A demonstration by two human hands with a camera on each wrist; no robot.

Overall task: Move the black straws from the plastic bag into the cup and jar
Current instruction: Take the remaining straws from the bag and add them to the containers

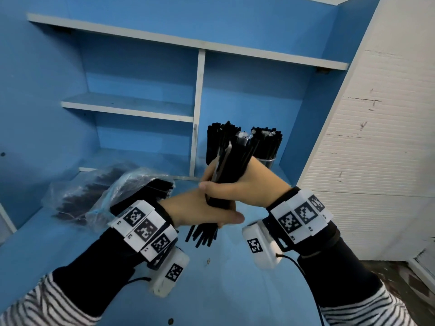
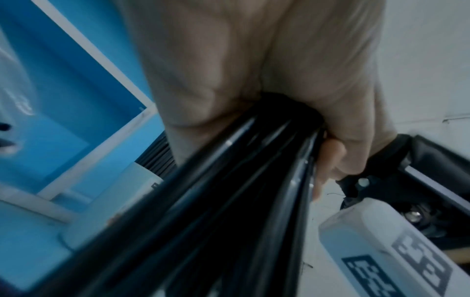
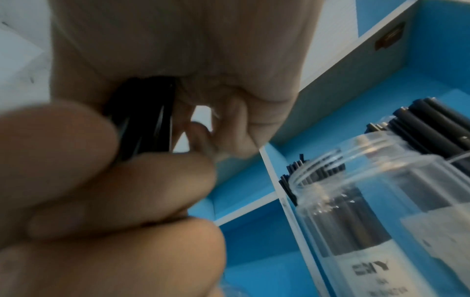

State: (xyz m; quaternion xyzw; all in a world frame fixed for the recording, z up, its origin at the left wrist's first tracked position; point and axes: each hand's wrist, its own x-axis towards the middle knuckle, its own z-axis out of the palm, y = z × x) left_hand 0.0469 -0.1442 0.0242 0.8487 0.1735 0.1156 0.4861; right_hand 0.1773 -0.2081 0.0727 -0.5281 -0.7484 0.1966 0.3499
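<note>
A thick bundle of black straws (image 1: 231, 161) stands almost upright over the blue desk, held by both hands. My right hand (image 1: 244, 184) grips its middle from the right, fingers wrapped round it. Just below, my left hand (image 1: 202, 211) holds the same bundle, thumb across the front, and the loose lower ends fan out beneath it. The plastic bag (image 1: 103, 196) lies on the desk at the left with more straws inside. Behind the bundle stand two containers packed with straws, one of them a clear threaded jar (image 3: 356, 211). The left wrist view shows the straws (image 2: 229, 201) running out of my left palm.
The containers stand in the right-hand shelf compartment (image 1: 247, 95), beside a white upright divider (image 1: 196, 114). A white ribbed panel (image 1: 376, 137) closes off the right side. Small empty shelves (image 1: 127, 107) sit at the back left. Bare blue desk (image 1: 223, 290) lies in front.
</note>
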